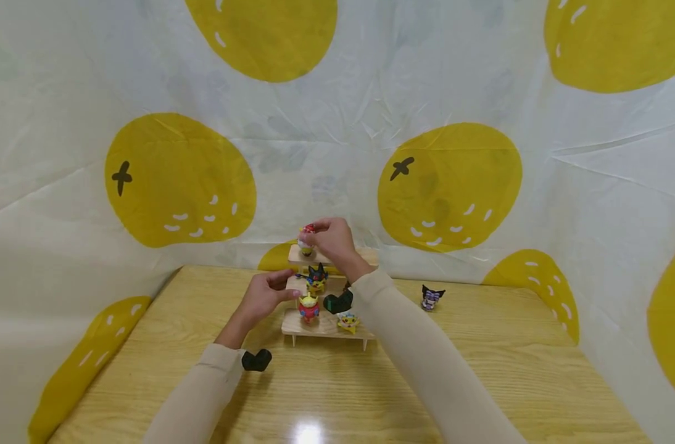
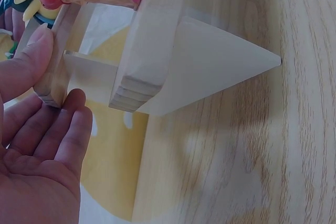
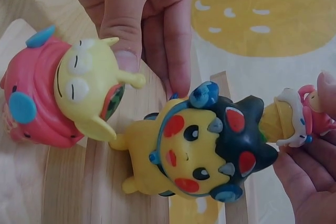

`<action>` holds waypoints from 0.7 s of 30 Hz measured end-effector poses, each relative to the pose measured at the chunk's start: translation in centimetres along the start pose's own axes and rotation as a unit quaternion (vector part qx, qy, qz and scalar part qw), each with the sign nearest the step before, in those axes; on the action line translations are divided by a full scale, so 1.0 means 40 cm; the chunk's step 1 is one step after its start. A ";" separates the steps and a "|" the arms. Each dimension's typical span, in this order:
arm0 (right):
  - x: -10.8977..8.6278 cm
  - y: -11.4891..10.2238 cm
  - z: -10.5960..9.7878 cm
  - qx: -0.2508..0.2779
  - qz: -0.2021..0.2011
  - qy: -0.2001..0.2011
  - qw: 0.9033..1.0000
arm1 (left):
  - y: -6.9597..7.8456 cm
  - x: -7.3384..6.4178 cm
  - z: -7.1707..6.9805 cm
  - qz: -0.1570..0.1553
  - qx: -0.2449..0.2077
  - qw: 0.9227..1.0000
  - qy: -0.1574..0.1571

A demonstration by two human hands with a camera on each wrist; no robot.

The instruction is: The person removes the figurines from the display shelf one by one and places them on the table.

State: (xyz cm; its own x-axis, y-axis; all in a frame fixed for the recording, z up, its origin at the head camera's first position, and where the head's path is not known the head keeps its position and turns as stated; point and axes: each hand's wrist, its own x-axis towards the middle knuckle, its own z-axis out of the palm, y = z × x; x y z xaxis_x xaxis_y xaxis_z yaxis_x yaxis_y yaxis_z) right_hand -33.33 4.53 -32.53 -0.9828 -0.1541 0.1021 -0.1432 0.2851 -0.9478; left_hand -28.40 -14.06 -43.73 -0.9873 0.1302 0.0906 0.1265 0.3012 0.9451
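A tiered wooden display stand point(image 1: 326, 330) holds several small figurines. My left hand point(image 1: 262, 299) grips the left end of its middle tier, thumb on top and fingers point(image 2: 68, 140) underneath in the left wrist view. Over the left end of the top tier, my right hand point(image 1: 334, 242) pinches an ice-cream-cone figurine point(image 3: 286, 116) with a pink figure on top. Below it, a yellow figurine in a black horned cap point(image 1: 317, 280) stands on the middle tier. On the bottom tier are a red-and-yellow figurine point(image 1: 308, 308) and a yellow star-shaped one point(image 1: 348, 322); my right forearm hides part of the stand.
A black-eared purple figurine point(image 1: 432, 297) stands on the wooden table point(image 1: 482, 370), right of the stand. Close behind the stand hangs a white cloth point(image 1: 315, 172) with large yellow fruit prints. A black wrist mount point(image 1: 256, 360) sits at my left cuff.
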 end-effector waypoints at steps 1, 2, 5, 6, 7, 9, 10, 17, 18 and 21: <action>0.000 0.000 0.000 0.001 0.001 0.001 1.000 | 0.001 0.000 0.000 -0.001 -0.001 1.000 -0.001; 0.000 0.000 0.000 0.001 0.003 0.001 1.000 | 0.001 0.000 0.000 0.000 0.000 1.000 -0.002; 0.001 0.000 0.000 0.005 0.004 0.001 1.000 | 0.004 -0.001 -0.001 -0.003 -0.003 1.000 -0.004; 0.001 0.000 0.000 0.005 0.003 0.001 1.000 | 0.005 -0.001 -0.001 -0.003 -0.004 1.000 -0.003; 0.001 -0.001 0.000 0.002 0.002 0.000 1.000 | 0.006 -0.002 -0.001 -0.003 -0.005 1.000 -0.002; 0.002 -0.001 0.000 -0.002 -0.002 -0.002 1.000 | 0.008 -0.002 -0.001 -0.002 -0.009 1.000 0.000; 0.002 -0.002 0.001 -0.005 -0.003 -0.003 1.000 | 0.009 -0.002 -0.001 -0.002 -0.010 1.000 0.001; -0.003 -0.004 -0.003 -0.025 -0.014 -0.006 1.000 | 0.010 -0.002 0.002 -0.004 -0.009 1.000 0.004; -0.004 -0.005 -0.004 -0.028 -0.015 -0.005 0.999 | 0.009 -0.002 0.002 -0.003 -0.007 1.000 0.004; -0.005 -0.007 -0.010 -0.035 -0.016 -0.002 0.999 | 0.008 -0.001 0.001 0.000 -0.005 1.000 0.004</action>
State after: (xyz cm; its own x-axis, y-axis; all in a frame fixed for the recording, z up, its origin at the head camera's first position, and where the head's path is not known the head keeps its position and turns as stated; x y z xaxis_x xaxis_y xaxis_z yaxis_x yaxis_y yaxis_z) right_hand -33.14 4.87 -32.17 -0.9771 -0.1686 0.1295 -0.1816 0.3447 -0.9210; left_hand -28.33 -13.95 -43.45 -0.9880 0.1226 0.0939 0.1263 0.2914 0.9482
